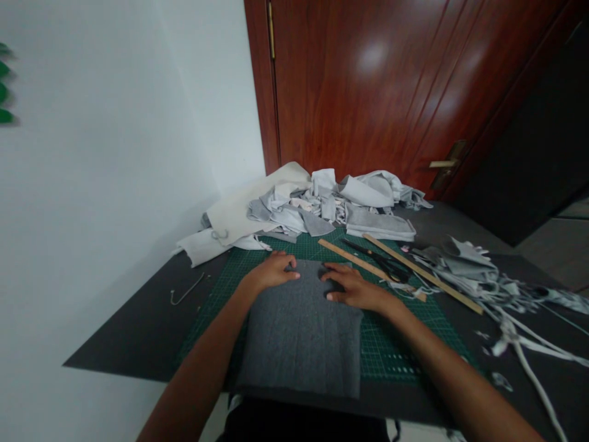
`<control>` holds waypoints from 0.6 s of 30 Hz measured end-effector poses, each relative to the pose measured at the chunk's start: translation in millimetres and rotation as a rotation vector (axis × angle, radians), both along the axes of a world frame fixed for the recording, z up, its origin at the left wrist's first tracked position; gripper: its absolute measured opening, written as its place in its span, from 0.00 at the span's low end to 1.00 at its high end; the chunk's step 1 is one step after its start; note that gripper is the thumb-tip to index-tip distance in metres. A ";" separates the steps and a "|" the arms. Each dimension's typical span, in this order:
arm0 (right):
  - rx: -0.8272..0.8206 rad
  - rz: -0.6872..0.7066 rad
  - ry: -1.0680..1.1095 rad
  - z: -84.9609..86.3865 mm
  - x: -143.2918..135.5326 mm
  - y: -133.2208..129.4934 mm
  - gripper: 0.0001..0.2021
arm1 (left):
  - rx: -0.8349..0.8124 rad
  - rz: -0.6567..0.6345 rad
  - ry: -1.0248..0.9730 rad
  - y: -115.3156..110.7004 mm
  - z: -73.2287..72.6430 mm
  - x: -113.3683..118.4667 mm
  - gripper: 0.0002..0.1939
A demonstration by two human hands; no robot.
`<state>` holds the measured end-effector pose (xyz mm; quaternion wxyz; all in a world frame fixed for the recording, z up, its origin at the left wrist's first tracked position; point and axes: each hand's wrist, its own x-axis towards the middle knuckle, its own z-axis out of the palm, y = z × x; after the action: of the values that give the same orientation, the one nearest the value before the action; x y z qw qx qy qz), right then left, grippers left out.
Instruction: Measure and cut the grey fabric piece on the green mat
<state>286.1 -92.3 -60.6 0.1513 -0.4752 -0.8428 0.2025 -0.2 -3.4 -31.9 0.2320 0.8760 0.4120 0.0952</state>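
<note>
A dark grey piece of cloth (304,344) lies flat in front of me, its near edge close to the table's front edge. At its far left corner is my left hand (273,272), fingers slightly curled and thumb apart from them. My right hand (352,287) rests on or just above the cloth's far right part, fingers spread and the thumb apart. Neither hand has cloth visibly pinched in it. Under the cloth is a green cutting mat (391,347) with grid lines, partly hidden by the cloth and my forearms.
Beyond my right hand lie black scissors (384,264) between a short wooden ruler (352,256) and a longer wooden ruler (427,276). Grey and white fabric scraps (294,205) are heaped at the back, with strips of fabric (473,270) at right. A door (350,92) stands behind.
</note>
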 end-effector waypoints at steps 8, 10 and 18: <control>0.184 -0.244 -0.194 -2.8 7.3 7.9 0.25 | 0.155 0.153 0.211 -13.9 -18.2 17.7 0.36; 0.201 -0.245 -0.211 -1.9 1.9 3.5 0.25 | 0.154 0.180 0.250 -15.3 -20.8 21.5 0.39; 0.260 -0.241 -0.319 1.4 -13.8 -6.3 0.32 | 0.193 0.327 0.331 -24.0 -3.3 24.1 0.38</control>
<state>272.4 -98.5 -59.2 0.0994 -0.5750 -0.8121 -0.0048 23.9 -27.4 -35.2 0.0581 0.8196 0.5694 0.0258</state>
